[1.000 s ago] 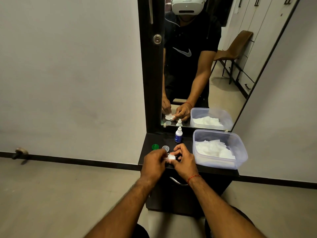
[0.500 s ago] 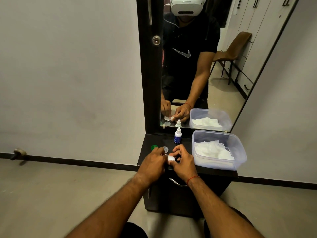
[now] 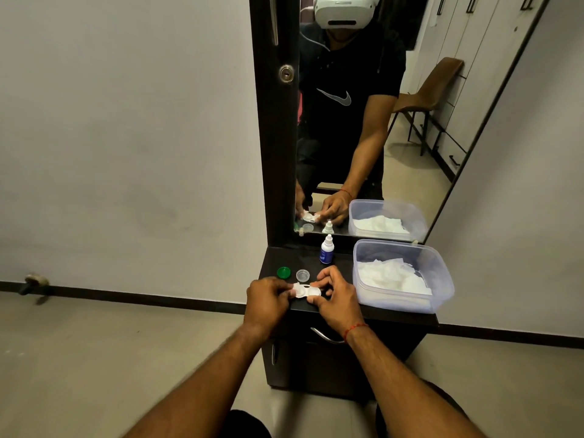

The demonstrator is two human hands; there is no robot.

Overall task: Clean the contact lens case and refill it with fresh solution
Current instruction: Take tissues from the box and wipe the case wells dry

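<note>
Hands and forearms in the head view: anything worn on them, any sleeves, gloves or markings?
Both forearms are bare, with no sleeves and no gloves in the direct view. The right hand has a thin red thread bracelet at the wrist. The left hand shows no band, watch or ring.

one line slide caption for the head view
Both hands, left hand and right hand, hold an open white lens case over the dark vanity top.
</note>
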